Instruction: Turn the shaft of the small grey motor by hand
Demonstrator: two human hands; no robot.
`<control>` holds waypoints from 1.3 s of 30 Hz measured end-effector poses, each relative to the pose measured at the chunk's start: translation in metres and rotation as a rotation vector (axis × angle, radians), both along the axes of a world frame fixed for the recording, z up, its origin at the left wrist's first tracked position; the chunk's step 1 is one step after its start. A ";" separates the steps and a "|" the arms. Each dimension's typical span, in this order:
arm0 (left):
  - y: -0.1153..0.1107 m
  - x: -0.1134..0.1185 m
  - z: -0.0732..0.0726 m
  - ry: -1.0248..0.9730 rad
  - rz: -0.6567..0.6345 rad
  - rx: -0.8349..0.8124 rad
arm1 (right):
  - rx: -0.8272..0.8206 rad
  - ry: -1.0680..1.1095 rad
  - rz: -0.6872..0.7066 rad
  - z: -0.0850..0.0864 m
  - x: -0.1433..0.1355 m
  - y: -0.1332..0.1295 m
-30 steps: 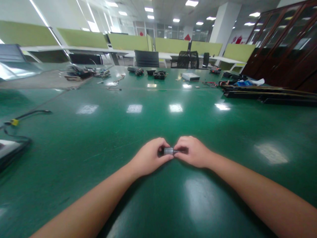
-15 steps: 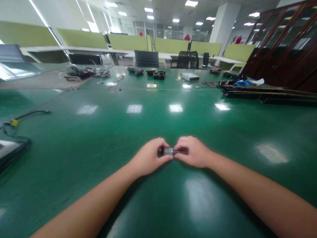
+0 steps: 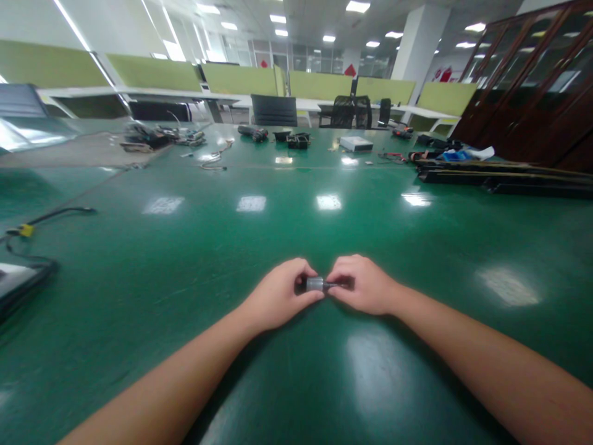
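Observation:
A small grey metallic cylinder (image 3: 315,283) lies sideways between my hands, low over the green tabletop (image 3: 296,228). My left hand (image 3: 282,293) is closed on its left end, with thumb and fingers around it. From its right end a thin dark shaft (image 3: 330,285) points to the right. My right hand (image 3: 364,284) pinches this shaft between thumb and fingers, close to the cylinder. The fingers hide part of both the cylinder and the shaft.
At the left edge lie a dark-rimmed device (image 3: 23,281) and a black cable (image 3: 60,213) with a yellow tag. Farther back are black parts (image 3: 298,141), a white box (image 3: 356,144) and a heap of electronics (image 3: 146,136). Long black bars (image 3: 504,176) lie at the back right.
My right hand has shifted very slightly to the right, along the shaft. My left hand looks unmoved.

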State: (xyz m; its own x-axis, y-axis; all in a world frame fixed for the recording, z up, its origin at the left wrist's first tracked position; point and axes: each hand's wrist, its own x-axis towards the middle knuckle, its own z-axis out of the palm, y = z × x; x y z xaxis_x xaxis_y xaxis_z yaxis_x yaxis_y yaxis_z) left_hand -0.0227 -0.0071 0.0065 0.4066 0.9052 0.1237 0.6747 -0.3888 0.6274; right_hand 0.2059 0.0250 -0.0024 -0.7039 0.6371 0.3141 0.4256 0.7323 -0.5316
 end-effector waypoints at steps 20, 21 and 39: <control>-0.001 -0.001 0.001 0.002 0.007 0.006 | 0.000 -0.020 -0.016 0.001 0.005 0.000; -0.001 -0.001 0.001 0.001 0.007 0.005 | 0.001 -0.019 -0.016 0.001 0.005 0.000; -0.003 0.001 0.006 -0.025 -0.029 0.015 | -0.150 -0.066 -0.086 0.015 0.009 -0.003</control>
